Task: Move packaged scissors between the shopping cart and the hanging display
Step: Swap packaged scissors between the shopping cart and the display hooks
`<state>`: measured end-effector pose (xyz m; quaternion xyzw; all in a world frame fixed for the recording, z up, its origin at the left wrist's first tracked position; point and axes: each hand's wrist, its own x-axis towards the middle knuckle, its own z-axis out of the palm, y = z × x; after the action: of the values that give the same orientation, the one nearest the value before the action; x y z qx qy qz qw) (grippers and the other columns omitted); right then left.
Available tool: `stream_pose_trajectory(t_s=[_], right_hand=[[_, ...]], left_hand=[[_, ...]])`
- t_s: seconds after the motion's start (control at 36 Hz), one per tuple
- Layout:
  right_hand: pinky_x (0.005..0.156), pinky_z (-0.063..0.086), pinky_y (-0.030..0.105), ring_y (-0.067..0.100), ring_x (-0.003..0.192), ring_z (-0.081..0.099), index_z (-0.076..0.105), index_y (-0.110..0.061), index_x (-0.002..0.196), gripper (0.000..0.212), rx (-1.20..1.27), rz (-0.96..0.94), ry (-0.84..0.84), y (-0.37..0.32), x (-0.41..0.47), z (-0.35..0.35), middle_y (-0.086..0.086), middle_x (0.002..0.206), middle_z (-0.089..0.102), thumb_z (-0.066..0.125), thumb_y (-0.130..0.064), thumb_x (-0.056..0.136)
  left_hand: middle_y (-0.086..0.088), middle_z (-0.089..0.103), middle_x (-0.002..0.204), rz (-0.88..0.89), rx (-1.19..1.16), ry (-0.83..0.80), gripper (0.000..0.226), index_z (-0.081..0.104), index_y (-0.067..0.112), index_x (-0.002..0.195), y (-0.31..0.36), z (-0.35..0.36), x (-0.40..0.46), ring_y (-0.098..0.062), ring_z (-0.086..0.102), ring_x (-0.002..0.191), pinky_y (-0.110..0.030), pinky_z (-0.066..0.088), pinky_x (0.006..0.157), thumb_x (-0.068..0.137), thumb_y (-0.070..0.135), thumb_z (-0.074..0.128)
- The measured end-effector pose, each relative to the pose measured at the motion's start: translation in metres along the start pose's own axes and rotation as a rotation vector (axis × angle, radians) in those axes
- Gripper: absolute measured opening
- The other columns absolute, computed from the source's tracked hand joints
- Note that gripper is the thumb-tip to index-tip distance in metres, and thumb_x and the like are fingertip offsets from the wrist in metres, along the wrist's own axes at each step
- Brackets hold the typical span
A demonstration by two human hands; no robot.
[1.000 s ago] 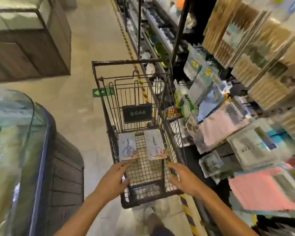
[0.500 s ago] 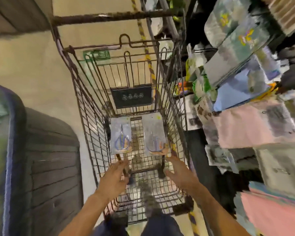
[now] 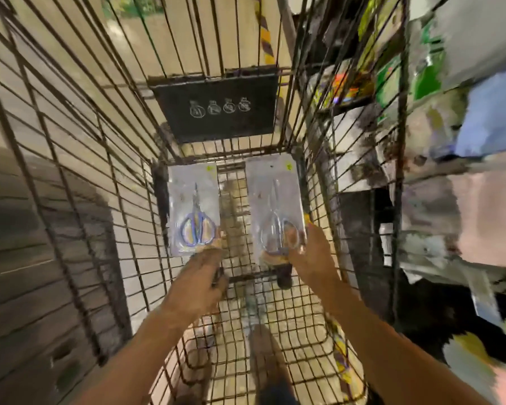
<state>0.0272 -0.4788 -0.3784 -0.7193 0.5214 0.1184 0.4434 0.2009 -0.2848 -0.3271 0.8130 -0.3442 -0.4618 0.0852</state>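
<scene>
Two clear packs of scissors lie side by side on the wire floor of the shopping cart (image 3: 70,176). The left scissors pack (image 3: 194,209) holds blue-handled scissors; my left hand (image 3: 197,283) reaches into the cart with its fingertips at that pack's near edge. My right hand (image 3: 311,258) holds the right scissors pack (image 3: 272,194) at its near right corner, thumb along the pack's right edge. The hanging display (image 3: 479,118) of packaged goods is to the right of the cart, blurred.
A black sign plate (image 3: 216,109) with white icons hangs on the cart's far wall. A dark ribbed counter (image 3: 18,258) stands to the left of the cart. My foot (image 3: 268,361) shows through the cart floor. Yellow-and-black floor tape (image 3: 265,33) runs ahead.
My head has dropped closer over the cart. Both hands have gone from the cart's near rim down inside it to the two packs; my right hand has taken hold of the right pack.
</scene>
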Motion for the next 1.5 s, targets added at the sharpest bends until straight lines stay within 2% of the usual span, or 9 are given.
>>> stream_pose_trajectory(t_s=[0.17, 0.53, 0.67, 0.78, 0.92, 1.06, 1.22, 1.39, 1.5], right_hand=[[0.113, 0.04, 0.052, 0.037, 0.141, 0.036, 0.019, -0.008, 0.155, 0.096, 0.047, 0.092, 0.124, -0.014, 0.031, 0.03, 0.02, 0.155, 0.032, 0.066, -0.05, 0.083], [0.082, 0.06, 0.048, 0.026, 0.114, 0.059, 0.041, -0.026, 0.136, 0.092, 0.24, 0.139, 0.34, -0.008, 0.032, 0.046, -0.001, 0.126, 0.056, 0.09, -0.043, 0.061], [0.074, 0.063, 0.047, 0.023, 0.101, 0.069, 0.035, -0.033, 0.137, 0.077, 0.405, 0.164, 0.253, -0.009, 0.021, 0.043, -0.002, 0.118, 0.065, 0.085, -0.03, 0.079], [0.066, 0.061, 0.023, 0.015, 0.102, 0.067, 0.034, -0.024, 0.146, 0.059, 0.484, 0.054, 0.19, -0.014, 0.004, 0.033, -0.011, 0.114, 0.06, 0.065, -0.017, 0.096], [0.079, 0.062, 0.052, 0.021, 0.114, 0.067, 0.034, -0.032, 0.149, 0.057, 0.637, 0.021, 0.033, -0.028, -0.034, 0.025, -0.01, 0.129, 0.061, 0.061, -0.019, 0.1], [0.063, 0.064, 0.043, 0.02, 0.096, 0.075, 0.032, -0.049, 0.146, 0.063, 0.75, 0.027, -0.113, -0.04, -0.071, 0.027, -0.002, 0.127, 0.065, 0.063, -0.022, 0.098], [0.068, 0.054, 0.016, -0.001, 0.086, 0.066, 0.043, -0.035, 0.147, 0.053, 0.655, -0.043, -0.139, -0.031, -0.076, 0.045, -0.016, 0.103, 0.065, 0.064, -0.031, 0.098], [0.087, 0.06, 0.036, 0.013, 0.114, 0.064, 0.045, -0.052, 0.135, 0.063, 0.588, 0.005, 0.011, -0.028, -0.042, 0.041, -0.007, 0.132, 0.058, 0.079, -0.038, 0.083], [0.094, 0.058, 0.045, 0.02, 0.128, 0.053, 0.043, -0.029, 0.146, 0.073, 0.517, 0.047, 0.138, -0.027, 0.002, 0.039, 0.002, 0.144, 0.046, 0.079, -0.036, 0.084]], left_hand=[[-0.002, 0.045, 0.151, 0.042, -0.012, 0.009, 0.054, 0.046, 0.019, 0.147, -0.016, 0.015, 0.022, -0.02, 0.037, 0.141, -0.021, 0.023, 0.114, 0.096, 0.035, 0.054], [0.006, 0.045, 0.147, 0.057, -0.083, 0.02, 0.052, 0.046, 0.028, 0.146, -0.019, 0.019, 0.026, -0.015, 0.041, 0.134, -0.018, 0.028, 0.108, 0.096, 0.027, 0.06], [0.007, 0.037, 0.155, 0.029, -0.129, -0.024, 0.056, 0.036, 0.031, 0.15, -0.017, 0.014, 0.026, -0.015, 0.046, 0.132, -0.03, 0.038, 0.112, 0.098, 0.032, 0.057], [0.008, 0.035, 0.158, -0.016, -0.289, -0.023, 0.064, 0.027, 0.031, 0.155, -0.009, 0.009, 0.027, -0.012, 0.044, 0.137, -0.032, 0.038, 0.114, 0.099, 0.033, 0.058], [0.007, 0.051, 0.144, -0.119, -0.606, 0.009, 0.071, 0.026, 0.035, 0.155, 0.008, 0.002, 0.024, -0.009, 0.053, 0.129, -0.026, 0.045, 0.106, 0.096, 0.032, 0.065], [0.042, 0.065, 0.101, -0.161, -0.969, 0.049, 0.066, 0.036, 0.047, 0.135, 0.025, -0.001, 0.015, 0.018, 0.061, 0.101, -0.005, 0.048, 0.08, 0.092, 0.01, 0.069], [-0.002, 0.068, 0.13, -0.208, -1.165, 0.121, 0.077, 0.04, 0.035, 0.148, 0.015, 0.003, 0.007, -0.019, 0.065, 0.119, -0.037, 0.053, 0.101, 0.087, -0.002, 0.07], [-0.002, 0.073, 0.119, -0.207, -1.156, 0.26, 0.077, 0.042, 0.038, 0.145, 0.009, -0.004, 0.004, -0.022, 0.07, 0.111, -0.033, 0.061, 0.083, 0.09, -0.012, 0.061], [-0.005, 0.066, 0.123, -0.225, -1.136, 0.305, 0.075, 0.036, 0.028, 0.15, 0.014, -0.02, 0.001, -0.004, 0.074, 0.09, -0.021, 0.059, 0.059, 0.092, -0.016, 0.054]])
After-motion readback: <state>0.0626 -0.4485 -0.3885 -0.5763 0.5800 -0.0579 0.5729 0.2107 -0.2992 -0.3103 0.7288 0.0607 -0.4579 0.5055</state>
